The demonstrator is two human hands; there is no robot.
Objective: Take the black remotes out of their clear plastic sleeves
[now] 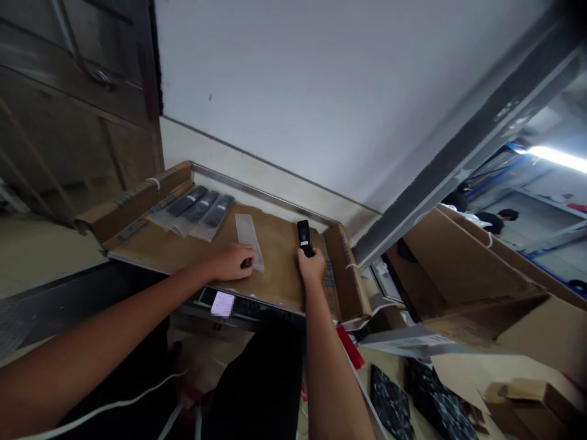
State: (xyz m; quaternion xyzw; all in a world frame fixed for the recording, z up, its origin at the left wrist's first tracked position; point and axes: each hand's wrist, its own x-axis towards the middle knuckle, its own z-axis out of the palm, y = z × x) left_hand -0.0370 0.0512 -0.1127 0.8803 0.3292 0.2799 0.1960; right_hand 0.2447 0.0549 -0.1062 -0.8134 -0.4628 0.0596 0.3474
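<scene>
My right hand (312, 265) is wrapped round the lower end of a black handheld device (304, 233) with a small white label, its upper end pointing away from me. On the cardboard, a flat translucent plastic bag (248, 233) lies lengthwise. My left hand (236, 261) is closed at the near end of this bag, fingers curled in and seeming to pinch its edge. Farther left, several clear bags with dark items inside (195, 211) lie side by side, overlapping. What the dark items are cannot be made out.
The work surface is lined with a cardboard tray (279, 269) with raised sides, against a white wall (293, 91). A paper label (222, 304) shows on the front edge. Large open cartons (458, 269) stand at right, above black patterned packages (392, 400). A white cable (123, 403) hangs below.
</scene>
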